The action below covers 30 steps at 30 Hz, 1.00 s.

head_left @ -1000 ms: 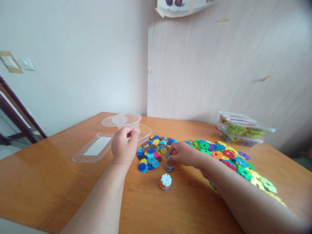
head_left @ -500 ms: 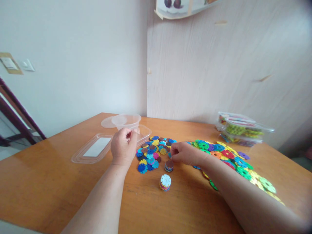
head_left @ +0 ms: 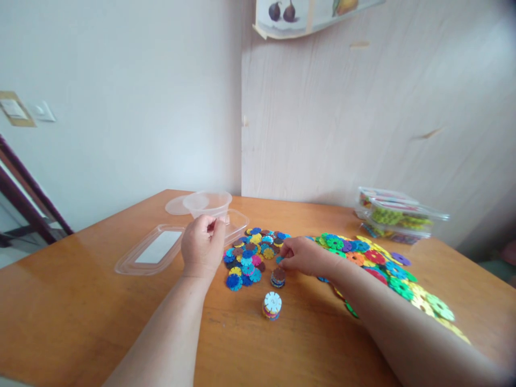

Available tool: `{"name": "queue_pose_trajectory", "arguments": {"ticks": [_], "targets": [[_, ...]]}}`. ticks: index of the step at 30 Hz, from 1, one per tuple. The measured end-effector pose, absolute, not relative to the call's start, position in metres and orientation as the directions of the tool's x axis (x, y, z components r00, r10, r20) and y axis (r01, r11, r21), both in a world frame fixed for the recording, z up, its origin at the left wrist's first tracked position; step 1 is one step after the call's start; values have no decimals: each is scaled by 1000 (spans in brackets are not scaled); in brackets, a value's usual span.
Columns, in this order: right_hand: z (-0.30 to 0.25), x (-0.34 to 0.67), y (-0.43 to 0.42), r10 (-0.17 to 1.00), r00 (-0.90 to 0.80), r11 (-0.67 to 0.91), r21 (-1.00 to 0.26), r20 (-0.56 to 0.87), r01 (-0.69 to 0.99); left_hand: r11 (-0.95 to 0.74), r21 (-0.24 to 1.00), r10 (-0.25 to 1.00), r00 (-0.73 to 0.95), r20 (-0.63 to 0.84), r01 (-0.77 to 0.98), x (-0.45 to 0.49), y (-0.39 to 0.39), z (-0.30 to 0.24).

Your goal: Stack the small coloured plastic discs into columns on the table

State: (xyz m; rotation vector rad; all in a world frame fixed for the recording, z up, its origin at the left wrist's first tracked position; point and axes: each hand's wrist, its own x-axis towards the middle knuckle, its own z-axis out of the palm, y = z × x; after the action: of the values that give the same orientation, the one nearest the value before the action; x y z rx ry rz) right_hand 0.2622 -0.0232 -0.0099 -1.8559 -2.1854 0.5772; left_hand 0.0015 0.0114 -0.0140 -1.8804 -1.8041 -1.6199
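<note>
My left hand is closed in a pinch above the table, in front of a clear plastic tub. Whatever its fingers hold, if anything, is hidden. My right hand is also pinched, with a light-blue notched disc showing at its fingertips. Just below those fingertips stands a short stack of notched discs with a brown one on top. Nearer to me is another stack, topped by a pale-blue disc. Small mixed discs lie in a loose pile between my hands.
Larger flower-shaped discs spread out at the right, partly under my right forearm. Clear boxes of colored pieces are stacked at the back right. Behind my left hand are the round tub, a flat lid and a clear rectangular lid.
The view has tilted slightly, so everything sits a little lower. Both hands keep nearly the same pose, and the two stacks look unchanged.
</note>
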Motion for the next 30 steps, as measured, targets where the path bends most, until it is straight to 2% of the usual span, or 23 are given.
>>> {"name": "queue_pose_trajectory", "arguments": {"ticks": [9, 12, 16, 19, 22, 30], "targets": [[-15, 263, -20, 977, -208, 157, -517, -40, 841, -310, 575, 683, -243, 689, 757, 2, 12, -16], [-10, 264, -21, 975, -219, 152, -619, -34, 771, -311, 574, 683, -242, 689, 757, 1, 12, -15], [6, 266, -26, 980, -175, 38, -784, -91, 620, -318, 561, 673, -234, 701, 764, 1, 13, -15], [16, 265, -31, 958, -252, 4, -869, -140, 496, -308, 556, 674, -236, 700, 772, 0, 14, -16], [20, 262, -37, 930, -323, -1, -882, -173, 471, -303, 560, 673, -243, 698, 771, 0, 14, -17], [14, 260, -36, 895, -388, 53, -812, -220, 582, -315, 592, 689, -251, 680, 742, 2, 11, -14]]}}
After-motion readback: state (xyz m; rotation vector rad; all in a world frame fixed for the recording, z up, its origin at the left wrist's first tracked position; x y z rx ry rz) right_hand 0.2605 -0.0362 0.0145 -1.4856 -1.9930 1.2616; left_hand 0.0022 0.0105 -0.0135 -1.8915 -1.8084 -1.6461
